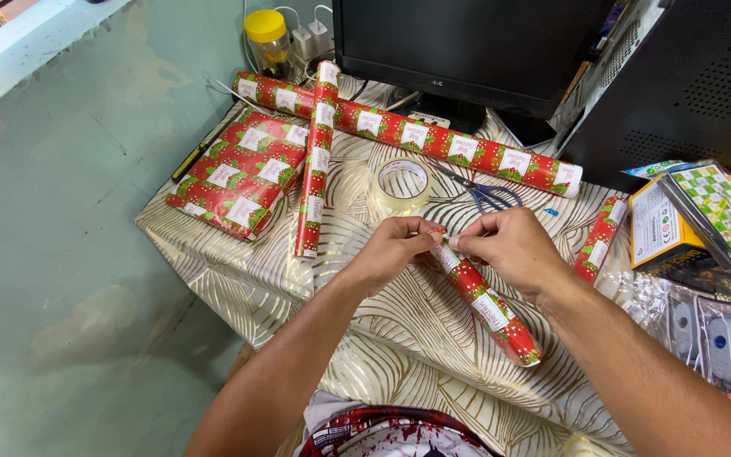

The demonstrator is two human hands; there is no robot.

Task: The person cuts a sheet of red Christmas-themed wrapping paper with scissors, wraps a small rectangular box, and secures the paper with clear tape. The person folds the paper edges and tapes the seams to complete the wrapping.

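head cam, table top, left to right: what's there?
wrapped flat package → thin upright roll → tape roll → scissors → short roll → boxed game

Red wrapping paper with green trim and white label patches covers the small roll (486, 303), and the same red, green and white print runs over the long roll (433, 142), the slimmer roll (316, 161), the short roll (600, 237) and the flat wrapped parcel (239, 173). Beneath them the tablecloth (315, 279) shows cream with gold leaf-vein lines, while the tape ring (400, 187) is a clear yellowish tone and the scissors (488, 196) have blue handles. At the back, the jar (267, 38) wears a yellow lid, the monitor (467, 42) is black, the wall (69, 211) is pale green, and a green-and-white chequered pack (717, 203) lies on a yellow box (662, 228).
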